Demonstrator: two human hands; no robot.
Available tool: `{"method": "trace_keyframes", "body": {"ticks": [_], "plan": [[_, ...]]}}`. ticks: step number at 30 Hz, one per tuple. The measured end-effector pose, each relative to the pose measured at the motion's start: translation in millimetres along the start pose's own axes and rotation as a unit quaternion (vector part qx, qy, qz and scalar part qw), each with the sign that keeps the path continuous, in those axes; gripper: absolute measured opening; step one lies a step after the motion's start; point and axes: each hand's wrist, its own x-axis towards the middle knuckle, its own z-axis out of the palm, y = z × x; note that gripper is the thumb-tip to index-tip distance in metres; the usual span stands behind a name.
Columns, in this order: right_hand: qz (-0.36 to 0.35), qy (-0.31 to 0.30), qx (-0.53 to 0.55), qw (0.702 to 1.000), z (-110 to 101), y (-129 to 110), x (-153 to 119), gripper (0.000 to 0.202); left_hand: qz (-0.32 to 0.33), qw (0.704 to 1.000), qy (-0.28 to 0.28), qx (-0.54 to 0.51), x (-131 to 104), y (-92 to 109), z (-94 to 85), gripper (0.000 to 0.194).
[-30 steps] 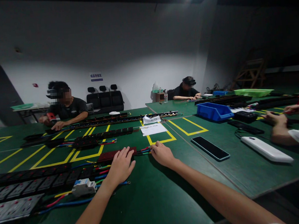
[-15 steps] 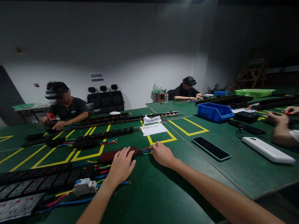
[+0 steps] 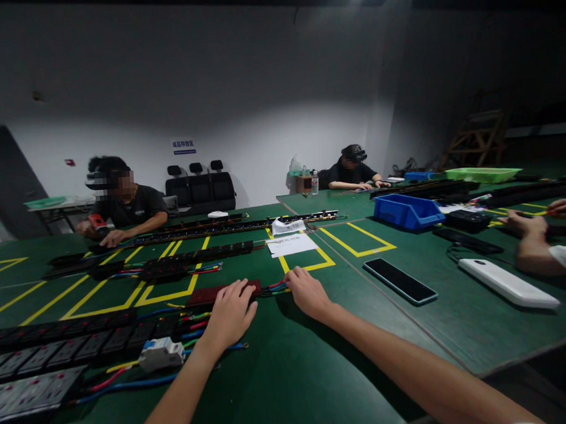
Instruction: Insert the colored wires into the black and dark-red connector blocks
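green tabletop with flat dark-red block beneath open left hand, multicoloured wires at right hand, its grip unclear

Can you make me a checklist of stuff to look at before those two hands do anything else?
1. Left hand on the dark red block: ok, it rests on top.
2. Right hand by the coloured wires: ok, its fingertips are at their far end.
3. Wires held tight: cannot tell, the fingers hide it.
4. Phone out of the way: ok, it lies apart from both hands.
5. Left forearm off the blue cable: cannot tell, they overlap in view.
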Motion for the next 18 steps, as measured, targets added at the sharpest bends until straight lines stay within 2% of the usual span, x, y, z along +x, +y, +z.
{"method": "trace_keyframes", "body": {"ticks": [12,18], "plan": [[0.018,0.012,0.014,1.000,1.8,0.0,1.0,0.027,0.008,1.000,-0.005,0.009,-0.4,-1.3,0.6,0.042],[0.035,-0.002,0.048,0.998,-0.5,1.0,-0.1,0.027,0.004,1.000,-0.008,0.006,-0.7,-1.5,0.8,0.043]]}}
